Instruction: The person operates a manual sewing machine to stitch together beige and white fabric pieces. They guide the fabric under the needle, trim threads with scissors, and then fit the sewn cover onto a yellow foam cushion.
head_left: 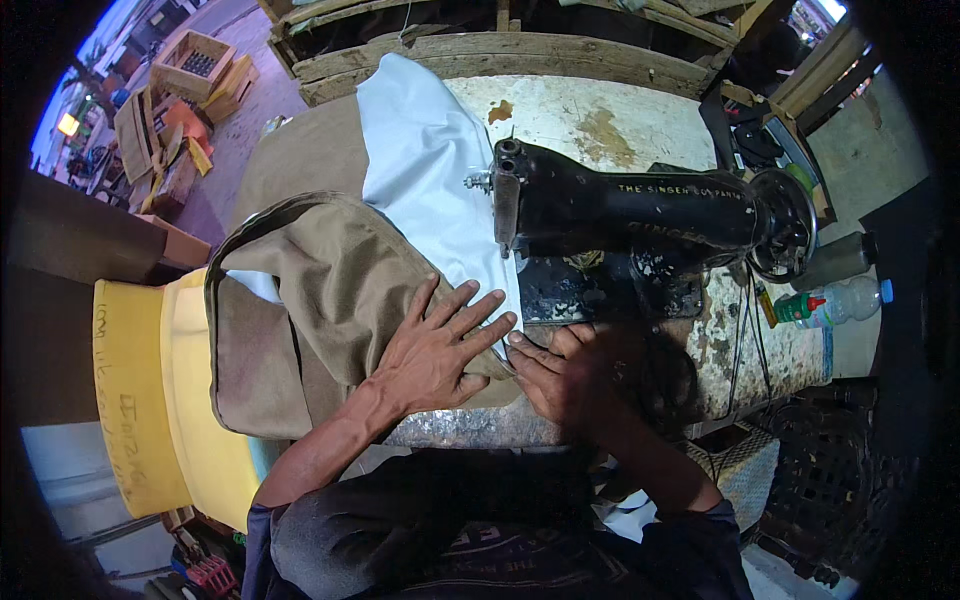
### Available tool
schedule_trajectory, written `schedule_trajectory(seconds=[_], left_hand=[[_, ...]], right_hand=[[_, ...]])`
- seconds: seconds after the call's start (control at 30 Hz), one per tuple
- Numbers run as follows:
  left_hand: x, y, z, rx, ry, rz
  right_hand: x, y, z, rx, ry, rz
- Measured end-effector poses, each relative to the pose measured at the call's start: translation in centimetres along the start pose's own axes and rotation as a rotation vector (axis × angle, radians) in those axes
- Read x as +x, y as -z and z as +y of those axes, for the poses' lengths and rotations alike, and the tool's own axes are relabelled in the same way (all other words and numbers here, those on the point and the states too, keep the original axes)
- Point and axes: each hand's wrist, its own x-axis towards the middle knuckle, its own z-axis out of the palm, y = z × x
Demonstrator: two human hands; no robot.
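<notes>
My left hand lies flat with fingers spread across olive-brown fabric and the edge of a white cloth. The two cloths meet along a seam that runs up to the needle end of a black sewing machine. Close by on the right, my right hand has its fingers bent and pressed together on the near corner of the cloth, just in front of the machine's base. The needle and presser foot are hidden by the machine's head. Brown fabric bunches in a loop to the left.
The worn table has peeling white paint. At its right stand a clear plastic bottle and a small green bottle with a red cap. A wooden bench borders the far side; a yellow container stands left.
</notes>
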Motion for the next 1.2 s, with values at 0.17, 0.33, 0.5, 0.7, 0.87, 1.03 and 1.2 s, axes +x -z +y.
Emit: schedule_trajectory(seconds=[0.17,0.33,0.5,0.7,0.87,1.03,1.2], left_hand=[[0.5,-0.1,-0.5,-0.017,0.005,0.016],[1.1,-0.2,-1.4,-0.018,-0.006,0.040],[1.5,-0.2,-2.2,-0.017,-0.014,0.075],[2.2,-0.3,-3.2,-0.004,-0.022,0.097],[2.8,-0.3,-3.8,-0.002,-0.020,0.131],[3.4,0.1,-5.2,-0.016,-0.089,0.180],[3.6,0.1,-6.0,-0.009,-0.116,0.217]], right_hand=[[0.3,-0.2,0.3,-0.040,-0.029,-0.018],[1.2,0.0,0.8,-0.025,-0.042,-0.044],[2.1,0.5,1.0,-0.044,-0.051,-0.075],[3.2,0.0,1.9,-0.027,-0.049,-0.031],[3.8,-0.5,2.5,-0.055,-0.043,0.039],[4.5,-0.9,3.4,-0.059,-0.015,0.022],[5.2,-1.5,4.2,-0.146,0.017,0.030]])
